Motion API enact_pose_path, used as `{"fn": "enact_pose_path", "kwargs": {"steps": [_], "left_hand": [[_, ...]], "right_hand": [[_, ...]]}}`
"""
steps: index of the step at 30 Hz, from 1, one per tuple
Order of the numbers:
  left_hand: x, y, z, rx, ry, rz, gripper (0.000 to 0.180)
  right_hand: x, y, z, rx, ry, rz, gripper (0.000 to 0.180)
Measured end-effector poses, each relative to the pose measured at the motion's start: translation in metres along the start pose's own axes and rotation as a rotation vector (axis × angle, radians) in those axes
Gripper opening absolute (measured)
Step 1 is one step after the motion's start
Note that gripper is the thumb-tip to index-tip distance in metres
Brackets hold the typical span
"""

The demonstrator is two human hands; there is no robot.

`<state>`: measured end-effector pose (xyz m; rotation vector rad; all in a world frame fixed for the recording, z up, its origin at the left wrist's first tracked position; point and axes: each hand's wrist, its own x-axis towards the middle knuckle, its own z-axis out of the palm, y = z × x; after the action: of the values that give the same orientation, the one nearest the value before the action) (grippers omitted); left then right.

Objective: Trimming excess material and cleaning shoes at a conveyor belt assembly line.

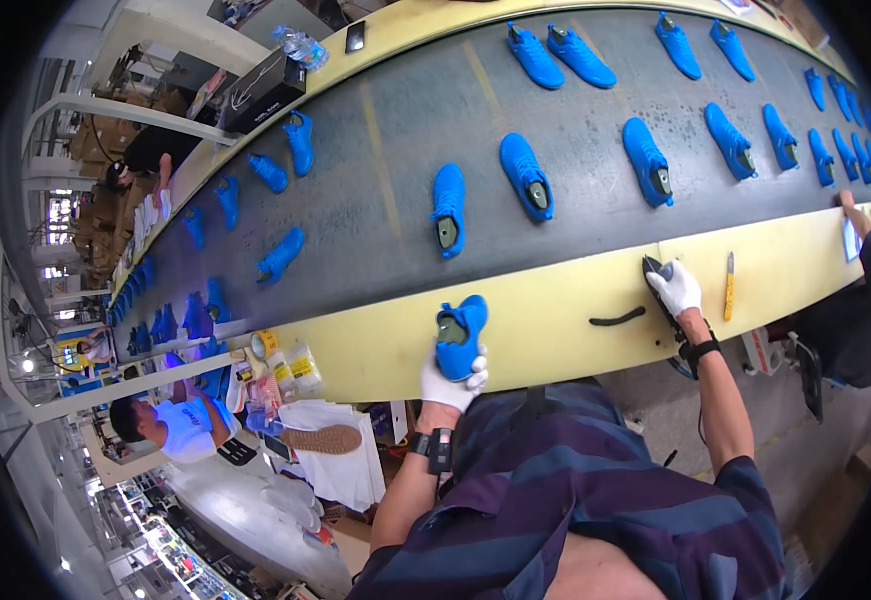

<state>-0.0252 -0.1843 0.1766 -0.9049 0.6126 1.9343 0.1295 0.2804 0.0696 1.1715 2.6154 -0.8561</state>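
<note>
My left hand (452, 380), in a white glove, grips a blue shoe (461, 340) above the belt's pale yellow border. The shoe is tilted, and its opening shows a dark greenish inside. Over the same border, farther right, my right hand (676, 290), also gloved, is closed round a black object (651, 266) with a narrow end; its exact kind is not clear. A yellow utility knife (729, 286) lies to the right of that hand. Left of it rests a short curved black strip (617, 317).
Several blue shoes, one of them a shoe (448, 212) close ahead, stand along the dark conveyor belt (365, 200). Tape (264, 345) and small bags lie at left, near a brown sole (322, 439). Another person's hand (847, 199) reaches in at far right; a person in white (190, 425) sits left.
</note>
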Motion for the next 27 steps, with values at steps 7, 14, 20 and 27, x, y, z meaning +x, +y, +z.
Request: {"fn": "enact_pose_path", "kwargs": {"steps": [7,14,20,27], "left_hand": [[0.052,0.176,-0.05,0.056,-0.245,0.087,0.078],[0.122,0.312,-0.123,-0.099,-0.099,0.442,0.052],[0.143,0.275,-0.165,0.061,-0.355,0.444,0.05],[0.192,0.176,-0.025,0.901,0.254,0.375,0.068]], "right_hand": [[-0.003,-0.015,0.003,-0.018,0.061,0.075,0.046],[-0.001,-0.04,0.019,-0.065,0.054,0.103,0.045],[-0.002,-0.025,0.011,-0.034,0.065,0.172,0.042],[-0.005,-0.017,0.003,-0.046,0.103,0.206,0.044]]}}
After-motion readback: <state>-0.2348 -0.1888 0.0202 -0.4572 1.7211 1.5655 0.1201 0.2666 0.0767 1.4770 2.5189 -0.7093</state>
